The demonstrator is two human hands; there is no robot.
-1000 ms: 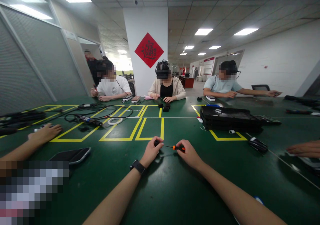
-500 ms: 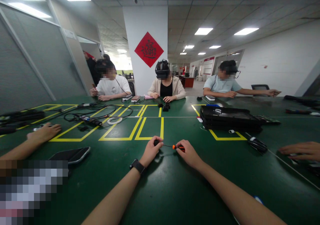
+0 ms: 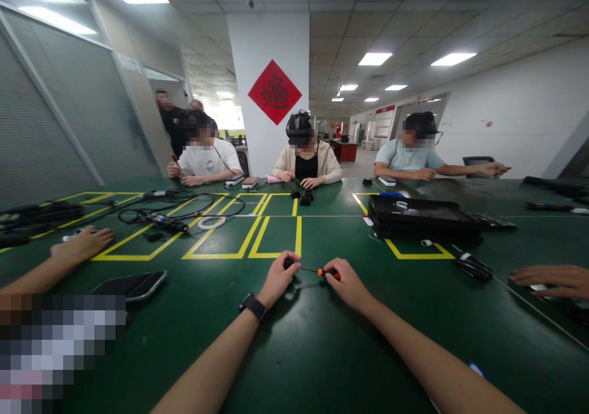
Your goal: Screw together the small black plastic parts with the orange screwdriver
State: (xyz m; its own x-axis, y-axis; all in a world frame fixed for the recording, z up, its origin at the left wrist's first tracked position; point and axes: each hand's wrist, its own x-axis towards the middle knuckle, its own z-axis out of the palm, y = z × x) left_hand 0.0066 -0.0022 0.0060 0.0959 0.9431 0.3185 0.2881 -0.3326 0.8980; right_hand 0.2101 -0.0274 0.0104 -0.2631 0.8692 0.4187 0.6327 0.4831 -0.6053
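There is a single view, from a camera worn on the person's head. It looks forward and slightly down across a green table [image 3: 322,340], wide-angled, so the ceiling and the far wall also show. The person's forearms enter from the bottom edge, with the left hand [image 3: 278,276] and the right hand [image 3: 347,282] close below the lens, near the middle. Three seated people face the camera from the far side, well apart from it.
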